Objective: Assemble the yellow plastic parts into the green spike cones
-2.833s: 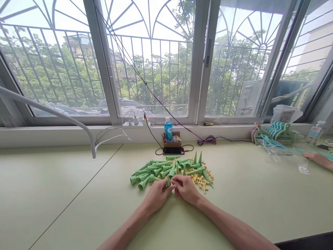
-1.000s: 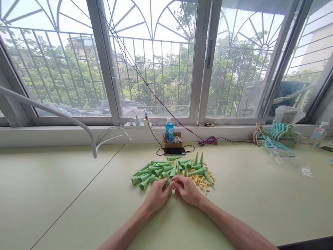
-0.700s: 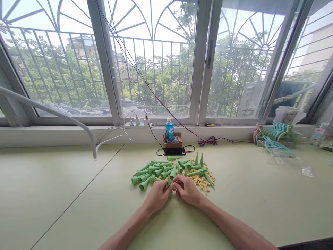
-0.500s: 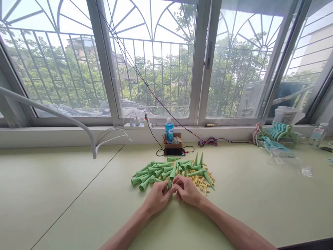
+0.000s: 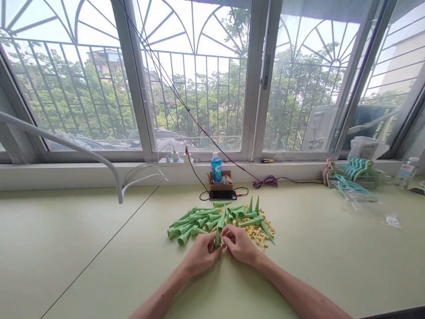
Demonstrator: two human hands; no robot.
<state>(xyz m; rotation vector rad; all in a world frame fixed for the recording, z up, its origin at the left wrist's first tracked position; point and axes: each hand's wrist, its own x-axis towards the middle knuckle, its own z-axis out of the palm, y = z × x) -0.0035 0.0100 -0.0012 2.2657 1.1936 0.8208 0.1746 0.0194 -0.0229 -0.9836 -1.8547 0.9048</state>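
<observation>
My left hand [image 5: 203, 253] is closed around a green plastic spike [image 5: 217, 239], which stands point up between thumb and fingers. Close beside it, my right hand [image 5: 241, 244] pinches a small yellow plastic piece [image 5: 222, 242], mostly hidden by the fingertips, against the spike's side. Just beyond both hands lies a heap of green hollow spikes [image 5: 199, 220], most on their sides and a few standing point up. To its right, small yellow pegs [image 5: 257, 232] are spread in a loose pile, partly under the spikes.
Behind the heap lie a phone [image 5: 223, 195] with cables and a small cardboard box [image 5: 226, 186] with a blue bottle [image 5: 216, 168]. Bundled cable [image 5: 265, 181], teal hangers [image 5: 361, 170] and a clear bottle [image 5: 407, 173] stand right. A white curved arm [image 5: 96, 155] reaches in from the left.
My fingers have shifted slightly around the spike, and a bit of the yellow piece now shows between the fingertips. The heap has not changed.
</observation>
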